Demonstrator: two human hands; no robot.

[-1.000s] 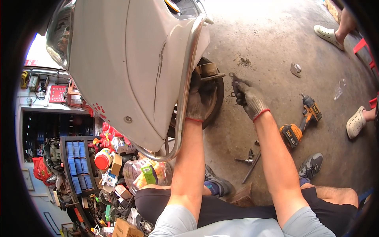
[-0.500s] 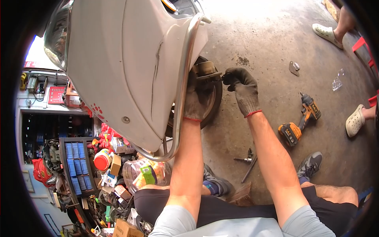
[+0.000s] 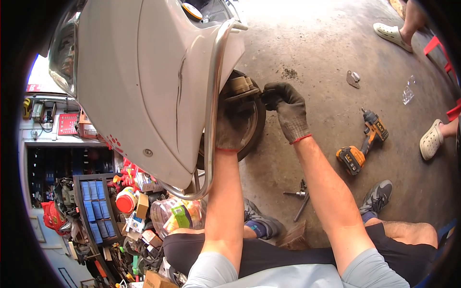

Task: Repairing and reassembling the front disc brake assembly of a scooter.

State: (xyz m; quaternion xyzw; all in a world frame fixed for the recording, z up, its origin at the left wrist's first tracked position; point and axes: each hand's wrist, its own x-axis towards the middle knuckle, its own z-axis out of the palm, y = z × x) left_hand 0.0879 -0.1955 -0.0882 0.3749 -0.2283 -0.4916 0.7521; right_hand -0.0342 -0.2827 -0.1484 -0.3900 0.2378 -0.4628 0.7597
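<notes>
reaching left hand (image 3: 231, 130): fingers lost in shadow; opening and hold unclear.
right hand (image 3: 287, 105): gloved, fingers curled inward; any held item too dark to distinguish.
brown metal part (image 3: 238, 86): just beyond left hand, beside right fingertips.
wheel (image 3: 260, 120): partly hidden behind left hand.
</notes>
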